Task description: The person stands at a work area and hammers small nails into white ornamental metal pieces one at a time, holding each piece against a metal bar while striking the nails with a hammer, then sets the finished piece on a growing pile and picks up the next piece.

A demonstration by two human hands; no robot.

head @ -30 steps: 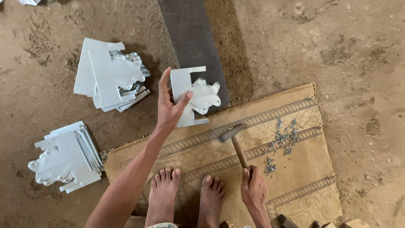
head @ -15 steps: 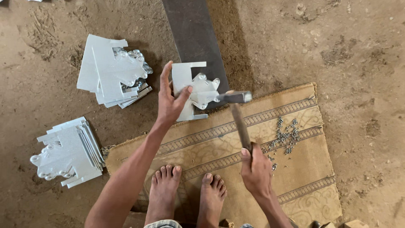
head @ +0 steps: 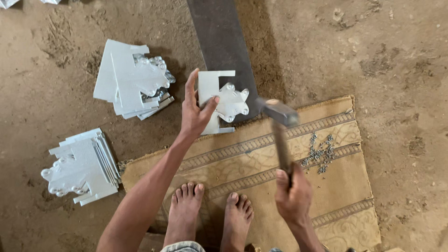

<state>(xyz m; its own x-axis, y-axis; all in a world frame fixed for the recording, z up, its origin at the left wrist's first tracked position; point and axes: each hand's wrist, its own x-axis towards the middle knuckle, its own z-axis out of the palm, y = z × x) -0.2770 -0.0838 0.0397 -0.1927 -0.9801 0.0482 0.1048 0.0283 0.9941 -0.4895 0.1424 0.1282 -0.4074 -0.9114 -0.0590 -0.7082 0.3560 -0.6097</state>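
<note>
Hammer up, white bracket pinned on the dark slab

Your left hand [head: 196, 112] lies flat, fingers spread, on a white metal piece [head: 223, 100]: a flat notched plate with a scalloped, knobbly ornament on top, resting at the near end of the dark slab [head: 219, 37] on the dirt floor. Your right hand [head: 293, 191] is wrapped tight around the hammer [head: 279, 123], head raised just right of the piece. Small nails [head: 319, 151] sit scattered on the tan mat [head: 261, 154], and two stacks of the same white pieces [head: 133, 79] [head: 81, 168] lie to the left.
</note>
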